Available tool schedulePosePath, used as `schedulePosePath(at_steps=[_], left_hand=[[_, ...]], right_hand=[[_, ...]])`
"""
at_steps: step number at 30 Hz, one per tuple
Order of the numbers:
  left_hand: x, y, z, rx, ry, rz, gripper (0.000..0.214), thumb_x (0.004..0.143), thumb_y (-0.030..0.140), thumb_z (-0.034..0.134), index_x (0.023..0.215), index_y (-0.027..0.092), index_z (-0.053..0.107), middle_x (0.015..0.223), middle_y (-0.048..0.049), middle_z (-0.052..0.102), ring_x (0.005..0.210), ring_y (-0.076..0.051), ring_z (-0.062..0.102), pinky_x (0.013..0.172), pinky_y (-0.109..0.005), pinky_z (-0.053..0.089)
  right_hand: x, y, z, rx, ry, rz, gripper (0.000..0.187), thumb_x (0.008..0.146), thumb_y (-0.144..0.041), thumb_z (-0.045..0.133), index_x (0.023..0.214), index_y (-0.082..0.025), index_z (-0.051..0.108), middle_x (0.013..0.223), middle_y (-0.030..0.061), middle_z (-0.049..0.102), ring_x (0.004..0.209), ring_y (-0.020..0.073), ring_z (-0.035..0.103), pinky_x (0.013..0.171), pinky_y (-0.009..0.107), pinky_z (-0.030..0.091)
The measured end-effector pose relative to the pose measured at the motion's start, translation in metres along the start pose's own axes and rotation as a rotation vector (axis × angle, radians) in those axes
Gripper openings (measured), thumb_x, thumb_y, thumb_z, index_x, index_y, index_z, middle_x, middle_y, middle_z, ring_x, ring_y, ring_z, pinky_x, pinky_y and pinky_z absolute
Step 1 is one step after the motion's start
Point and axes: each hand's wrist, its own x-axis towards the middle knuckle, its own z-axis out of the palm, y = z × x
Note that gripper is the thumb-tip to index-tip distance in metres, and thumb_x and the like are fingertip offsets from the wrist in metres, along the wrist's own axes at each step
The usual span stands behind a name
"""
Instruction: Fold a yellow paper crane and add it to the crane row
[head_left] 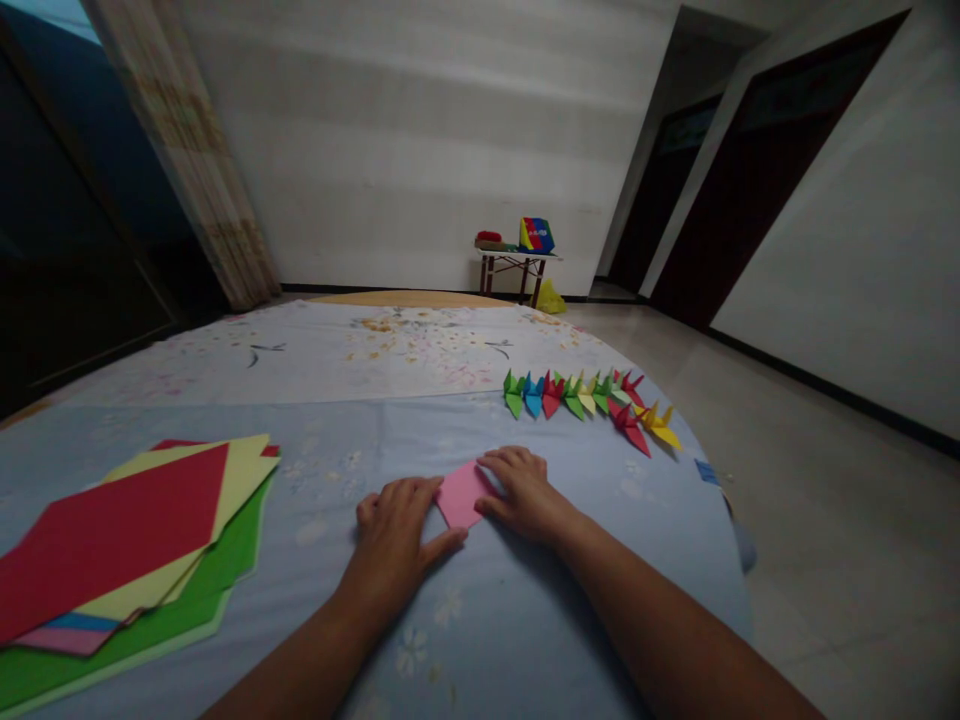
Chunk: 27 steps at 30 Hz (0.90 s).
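Observation:
A small piece of pink origami paper, folded into a compact shape, lies flat on the blue tablecloth in front of me. My left hand holds its left side, fingertips at the upper left edge and thumb by the bottom corner. On the opposite side my right hand grips the paper, fingers at the top corner and thumb on the lower right edge. Beyond my right hand stands a row of folded paper cranes in green, blue, red and yellow. What lies under my fingertips is hidden.
Left of my hands lies a stack of coloured paper sheets, red on top. The round table has a flowered cloth at the back. By the far wall stands a small table with a colourful box; a yellow bag sits below.

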Motion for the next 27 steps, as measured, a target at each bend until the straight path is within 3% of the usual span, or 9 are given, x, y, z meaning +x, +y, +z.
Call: schedulePosePath(at_steps=[4, 8, 15, 19, 23, 27], left_hand=[[0.001, -0.005, 0.0, 0.031, 0.063, -0.068, 0.048, 0.079, 0.049, 0.053, 0.116, 0.019, 0.052, 0.115, -0.0111, 0.058, 0.109, -0.028, 0.047, 0.089, -0.044, 0.027], [0.002, -0.004, -0.003, 0.013, 0.025, -0.036, 0.029, 0.077, 0.044, 0.058, 0.098, 0.024, 0.061, 0.104, -0.0064, 0.063, 0.103, -0.028, 0.049, 0.086, -0.045, 0.027], [0.002, 0.005, -0.008, -0.131, 0.046, 0.019, 0.012, 0.078, 0.025, 0.057, 0.089, 0.024, 0.06, 0.096, -0.0013, 0.064, 0.1, -0.024, 0.051, 0.088, -0.044, 0.026], [0.001, 0.013, -0.009, -0.214, 0.002, 0.048, 0.01, 0.08, 0.02, 0.053, 0.085, 0.025, 0.06, 0.092, 0.0005, 0.065, 0.096, -0.021, 0.054, 0.089, -0.043, 0.027], [0.0, 0.016, -0.006, -0.254, -0.021, 0.076, 0.013, 0.081, 0.021, 0.051, 0.09, 0.026, 0.06, 0.094, 0.0002, 0.066, 0.095, -0.021, 0.056, 0.089, -0.044, 0.029], [0.0, 0.013, -0.002, -0.27, 0.091, 0.007, 0.025, 0.083, 0.028, 0.049, 0.108, 0.024, 0.053, 0.107, -0.0049, 0.063, 0.103, -0.023, 0.054, 0.093, -0.045, 0.029]], right_hand=[[0.003, 0.004, -0.002, 0.057, 0.003, -0.002, 0.053, 0.077, -0.038, 0.061, 0.125, -0.024, 0.046, 0.123, 0.0089, 0.052, 0.116, 0.0251, 0.038, 0.096, 0.043, 0.025], [0.003, 0.003, -0.003, 0.17, 0.037, -0.005, 0.056, 0.077, -0.037, 0.06, 0.128, -0.021, 0.043, 0.122, 0.0108, 0.052, 0.115, 0.0242, 0.04, 0.097, 0.042, 0.025], [0.005, 0.0, -0.004, 0.287, 0.034, -0.005, 0.069, 0.068, -0.024, 0.069, 0.131, -0.023, 0.039, 0.119, 0.0077, 0.053, 0.114, 0.0227, 0.04, 0.099, 0.041, 0.024], [0.007, 0.0, -0.006, 0.295, 0.059, -0.076, 0.057, 0.07, -0.016, 0.066, 0.123, -0.024, 0.048, 0.107, 0.0054, 0.059, 0.104, 0.0209, 0.046, 0.094, 0.04, 0.03], [0.009, -0.001, -0.008, 0.305, 0.084, -0.112, 0.031, 0.076, -0.01, 0.059, 0.103, -0.024, 0.062, 0.087, 0.0031, 0.061, 0.09, 0.0184, 0.05, 0.086, 0.037, 0.034], [0.012, 0.001, -0.01, 0.376, 0.182, -0.155, 0.017, 0.079, -0.01, 0.056, 0.083, -0.023, 0.065, 0.082, 0.002, 0.061, 0.088, 0.0171, 0.051, 0.083, 0.035, 0.035]])
